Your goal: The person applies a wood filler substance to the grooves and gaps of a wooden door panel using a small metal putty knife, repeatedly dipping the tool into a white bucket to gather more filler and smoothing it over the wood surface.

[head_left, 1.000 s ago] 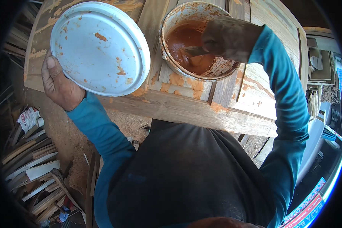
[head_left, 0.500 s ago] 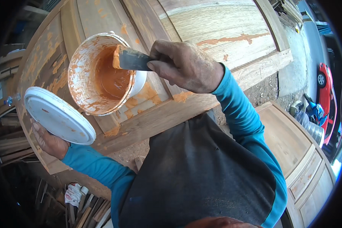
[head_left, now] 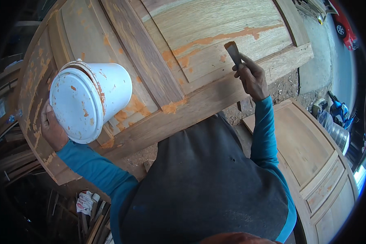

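Note:
A white bucket (head_left: 117, 87) stands on the wooden door panel at the left, its mouth facing my left side. Over the mouth rests a round white lid (head_left: 75, 107) spattered with orange, a thin gap showing along part of the rim. Fingers curled round the lid's outer edge, my left hand (head_left: 55, 129) grips it. My right hand (head_left: 253, 79) pinches a dark putty knife (head_left: 232, 53) above the panel's near edge, its blade pointing up and away. Some orange filler clings to the blade's tip. The door (head_left: 215, 30) carries orange smears along cracks and joints.
A second wooden door (head_left: 301, 140) lies lower at the right. Wood offcuts (head_left: 95, 221) are heaped at the lower left. Behind, at the right, are a red car (head_left: 345, 28), a blue object (head_left: 340, 113) and a metal cylinder (head_left: 337, 136).
My left hand has brought the lid up onto the bucket's mouth, hiding the orange filler inside. My right hand has carried the putty knife out of the bucket and off to the right.

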The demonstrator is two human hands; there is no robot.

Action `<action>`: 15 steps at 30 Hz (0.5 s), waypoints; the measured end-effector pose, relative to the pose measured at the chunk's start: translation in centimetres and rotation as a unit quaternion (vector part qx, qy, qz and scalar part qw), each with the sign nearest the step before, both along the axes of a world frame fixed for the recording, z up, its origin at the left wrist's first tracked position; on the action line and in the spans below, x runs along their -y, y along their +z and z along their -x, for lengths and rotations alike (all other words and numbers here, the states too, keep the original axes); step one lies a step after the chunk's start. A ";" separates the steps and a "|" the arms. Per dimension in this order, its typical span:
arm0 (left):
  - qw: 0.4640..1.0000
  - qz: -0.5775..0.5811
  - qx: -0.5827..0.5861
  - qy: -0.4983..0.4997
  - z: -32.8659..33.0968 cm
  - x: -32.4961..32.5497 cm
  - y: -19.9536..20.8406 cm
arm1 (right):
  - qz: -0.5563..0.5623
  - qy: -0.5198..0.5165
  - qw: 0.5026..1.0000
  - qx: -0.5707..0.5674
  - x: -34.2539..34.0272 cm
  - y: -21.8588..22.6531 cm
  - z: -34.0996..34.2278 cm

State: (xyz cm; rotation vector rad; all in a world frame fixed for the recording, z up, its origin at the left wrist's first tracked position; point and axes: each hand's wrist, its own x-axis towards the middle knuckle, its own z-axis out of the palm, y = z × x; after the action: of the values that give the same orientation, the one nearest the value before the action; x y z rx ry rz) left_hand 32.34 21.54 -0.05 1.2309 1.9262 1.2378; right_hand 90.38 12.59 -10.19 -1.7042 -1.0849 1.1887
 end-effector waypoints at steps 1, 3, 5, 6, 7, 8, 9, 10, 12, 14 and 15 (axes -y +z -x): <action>1.000 -0.002 -0.006 -0.007 -0.3 -0.2 -0.1 | -0.020 0.013 0.997 0.067 -0.3 -1.5 -1.6; 1.000 -0.007 -0.021 -0.017 -0.6 -0.4 -0.1 | -0.075 0.072 0.964 0.247 -2.1 -0.9 -2.3; 1.000 0.003 -0.025 0.003 -0.6 -0.3 -0.3 | -0.080 0.112 0.917 0.375 -2.9 -0.9 -2.4; 1.000 0.008 -0.027 0.012 -0.5 -0.3 -0.3 | -0.059 0.122 0.899 0.417 -3.2 -1.0 -2.3; 0.999 0.006 -0.030 0.012 -0.4 -0.3 -0.4 | -0.039 0.132 0.879 0.457 -3.4 -1.1 -2.2; 0.999 0.005 -0.032 0.013 -0.3 -0.2 -0.5 | -0.026 0.144 0.876 0.460 -3.5 -0.6 -2.2; 0.999 0.003 -0.034 0.014 -0.3 -0.1 -0.6 | -0.013 0.157 0.872 0.463 -3.5 0.3 -2.3; 1.000 -0.002 -0.024 0.019 -0.3 0.1 -0.5 | -0.001 0.169 0.868 0.467 -3.8 1.0 -2.3; 1.000 -0.010 0.000 0.023 -1.0 0.0 -0.5 | -0.030 0.146 0.877 0.458 -4.7 1.6 -2.2; 0.999 -0.012 0.015 0.032 -1.1 0.0 -0.5 | -0.040 0.144 0.873 0.465 -5.7 1.0 -2.4; 0.999 -0.013 0.022 0.037 -1.1 0.1 -0.5 | -0.026 0.161 0.867 0.472 -5.6 1.0 -2.7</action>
State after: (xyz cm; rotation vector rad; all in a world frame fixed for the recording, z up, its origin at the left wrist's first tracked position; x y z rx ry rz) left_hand 33.44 21.49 -0.57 1.1448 1.9460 1.3214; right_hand 93.06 18.20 -9.22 -2.1628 -2.0152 0.4201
